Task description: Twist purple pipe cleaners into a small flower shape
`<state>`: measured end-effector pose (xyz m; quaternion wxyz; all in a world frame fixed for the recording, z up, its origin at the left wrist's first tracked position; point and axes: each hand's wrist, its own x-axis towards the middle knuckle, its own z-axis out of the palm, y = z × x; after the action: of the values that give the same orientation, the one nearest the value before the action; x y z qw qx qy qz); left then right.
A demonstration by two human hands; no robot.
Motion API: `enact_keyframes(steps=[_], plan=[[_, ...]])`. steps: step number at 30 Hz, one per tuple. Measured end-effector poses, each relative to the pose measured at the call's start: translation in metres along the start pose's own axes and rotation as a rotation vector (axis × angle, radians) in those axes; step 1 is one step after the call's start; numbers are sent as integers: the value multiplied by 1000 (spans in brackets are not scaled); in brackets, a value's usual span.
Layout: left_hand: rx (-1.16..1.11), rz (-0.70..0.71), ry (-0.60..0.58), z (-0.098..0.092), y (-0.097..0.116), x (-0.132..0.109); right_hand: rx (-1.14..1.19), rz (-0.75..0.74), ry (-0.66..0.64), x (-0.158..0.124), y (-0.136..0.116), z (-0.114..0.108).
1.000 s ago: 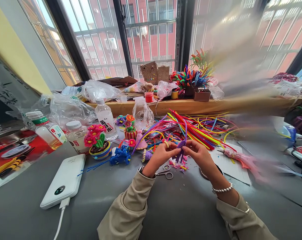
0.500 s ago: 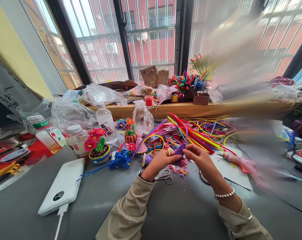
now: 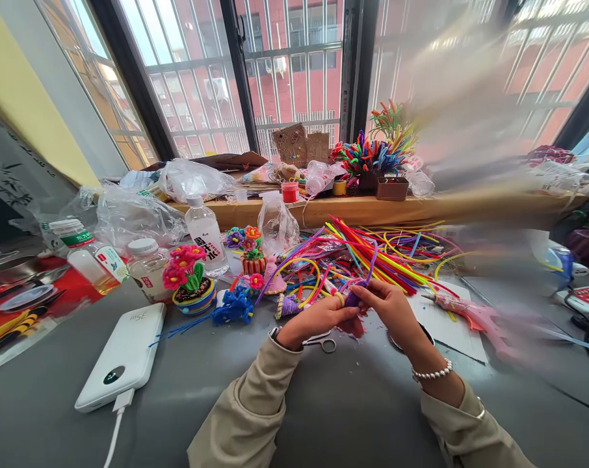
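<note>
Between my two hands is a small purple pipe-cleaner piece (image 3: 353,298), with one loose purple end sticking up. My left hand (image 3: 318,320) grips it from the left, and the fingers cover much of it. From the right, my right hand (image 3: 385,305) pinches it with thumb and forefinger. Below my left hand, small scissors (image 3: 327,344) lie on the table, partly hidden. Just left of that hand sits a small purple and cream pipe-cleaner piece (image 3: 288,306). Behind my hands spreads a heap of coloured pipe cleaners (image 3: 372,260).
A pink glue gun (image 3: 470,311) rests on white paper at the right. Left stand a pot of pink pipe-cleaner flowers (image 3: 192,286), a blue pipe-cleaner bundle (image 3: 233,307), bottles (image 3: 205,237) and a white power bank (image 3: 121,357) with its cable. A blurred translucent shape covers part of the right side.
The purple piece has turned between my fingers, and my fingers now hide more of it. Its loose end has shifted right. My right hand has moved slightly.
</note>
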<state>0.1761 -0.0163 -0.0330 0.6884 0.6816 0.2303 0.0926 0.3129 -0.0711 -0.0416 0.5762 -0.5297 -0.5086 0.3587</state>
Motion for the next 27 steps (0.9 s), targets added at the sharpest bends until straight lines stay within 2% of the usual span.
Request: enact_keyframes(steps=[6,12,20,27], plan=[[139,81,61,-3,1,0,129,57,32,0,-6,-1],[257,136,261,-5,0,1,238,83,120,1,-6,-3],[380,171,365,-4,1,1,272,107,198,2,-4,-3],[286,144,482,-6,7,-1,292,121,195,3,-3,-2]])
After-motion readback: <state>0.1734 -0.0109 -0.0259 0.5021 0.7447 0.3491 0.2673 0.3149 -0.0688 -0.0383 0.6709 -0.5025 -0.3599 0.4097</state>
